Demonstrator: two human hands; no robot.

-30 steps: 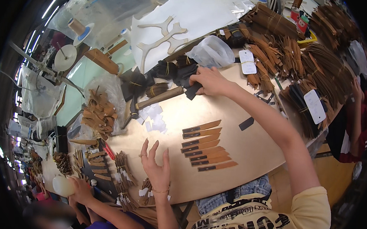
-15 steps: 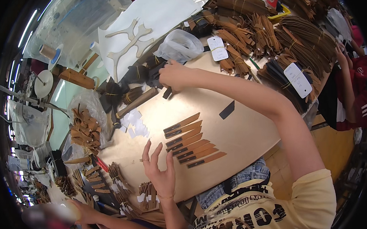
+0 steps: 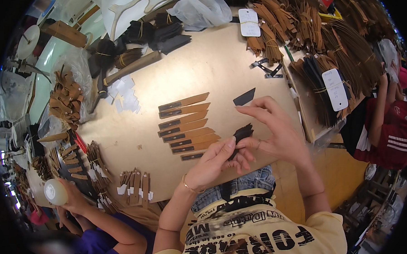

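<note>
My left hand (image 3: 215,161) is closed around a small stack of black leather strips (image 3: 242,134), held just above the near side of the table. My right hand (image 3: 278,132) is beside it, with its index finger stretched out and its thumb close to the stack. Beyond that fingertip a single black leather piece (image 3: 244,97) lies flat. To the left, brown leather strips (image 3: 190,122) with dark plates at one end lie in a slanting column.
A hammer (image 3: 131,68) and white paper slips (image 3: 123,94) lie at the far left. Black leather bundles (image 3: 171,37) sit at the back. Tied brown bundles (image 3: 271,21) and a white tag (image 3: 334,89) line the right. A co-worker's arm (image 3: 97,217) reaches in at lower left.
My right hand has come back from the black bundles at the far side to my left hand. A black leather stack is now in my left hand, which was empty and has moved right.
</note>
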